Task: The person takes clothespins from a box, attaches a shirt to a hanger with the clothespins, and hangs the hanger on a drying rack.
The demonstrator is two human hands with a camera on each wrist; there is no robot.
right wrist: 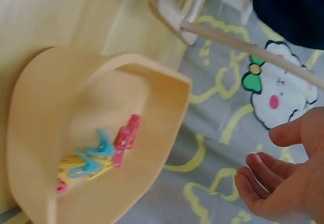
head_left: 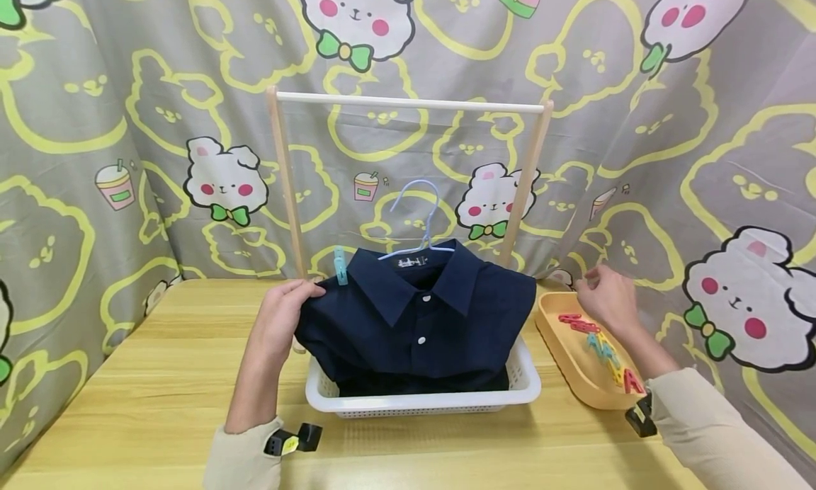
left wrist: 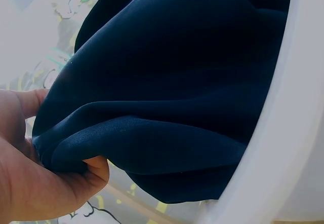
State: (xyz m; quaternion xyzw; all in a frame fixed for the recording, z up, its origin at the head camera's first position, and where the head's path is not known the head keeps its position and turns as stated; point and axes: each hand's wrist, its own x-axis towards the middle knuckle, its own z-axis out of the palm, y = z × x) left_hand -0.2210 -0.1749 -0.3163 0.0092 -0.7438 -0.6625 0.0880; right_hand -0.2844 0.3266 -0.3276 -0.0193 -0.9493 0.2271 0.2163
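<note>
A navy collared shirt (head_left: pixel 414 345) hangs on a light blue wire hanger (head_left: pixel 426 228), its lower part inside a white basket (head_left: pixel 421 403). My left hand (head_left: pixel 278 318) pinches the shirt's shoulder edge at the left; in the left wrist view, thumb and fingers (left wrist: pixel 98 176) are curled around the folded cloth. Close to that hand, a light blue clothespin (head_left: pixel 341 269) is clipped on the same shoulder. Over the far end of an orange tray (head_left: pixel 564 355), my right hand (head_left: pixel 608 299) hovers with loosely bent fingers and holds nothing.
Several red, yellow and blue clothespins (head_left: pixel 601 345) lie in the tray, right of the basket. Behind the shirt stands a wooden rack (head_left: pixel 283 171) with a white crossbar (head_left: pixel 411 103). A patterned curtain (head_left: pixel 255 44) closes off the back and sides of the wooden table (head_left: pixel 159 377).
</note>
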